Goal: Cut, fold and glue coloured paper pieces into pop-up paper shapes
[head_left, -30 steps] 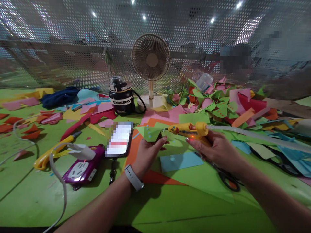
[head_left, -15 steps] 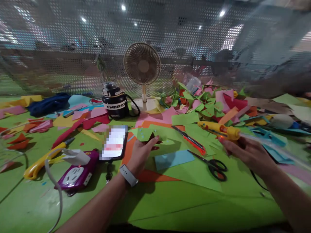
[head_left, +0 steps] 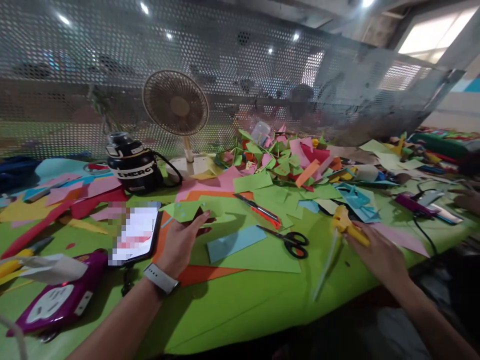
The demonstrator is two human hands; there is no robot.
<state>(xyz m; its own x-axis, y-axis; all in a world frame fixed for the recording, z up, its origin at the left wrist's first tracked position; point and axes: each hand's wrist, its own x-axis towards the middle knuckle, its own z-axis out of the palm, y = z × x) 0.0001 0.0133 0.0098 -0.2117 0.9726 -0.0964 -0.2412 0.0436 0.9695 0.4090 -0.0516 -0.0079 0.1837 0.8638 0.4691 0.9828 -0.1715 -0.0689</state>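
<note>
My left hand (head_left: 182, 241) holds a folded green paper piece (head_left: 185, 210) with small pale blue dots, its fingers partly hidden by the paper. In my right hand (head_left: 378, 252) is a yellow glue gun (head_left: 347, 225), with a clear glue stick (head_left: 325, 270) trailing from it toward the table's front edge. Between the hands lie a light blue paper strip (head_left: 236, 243), black-handled scissors (head_left: 294, 243) and a red utility knife (head_left: 262, 211), all on green paper. A phone (head_left: 137, 232) with a lit screen is left of my left hand.
A purple power strip (head_left: 62, 295) sits at the front left. Behind stand a black bottle (head_left: 131, 167) and a fan (head_left: 176, 105). A pile of paper scraps (head_left: 281, 155) lies at the back; another person's hand (head_left: 467, 199) is at the far right.
The view has swung to the right. My right hand has turned the glue gun, so its glue stick now points down toward the front. My left hand still holds the green paper.
</note>
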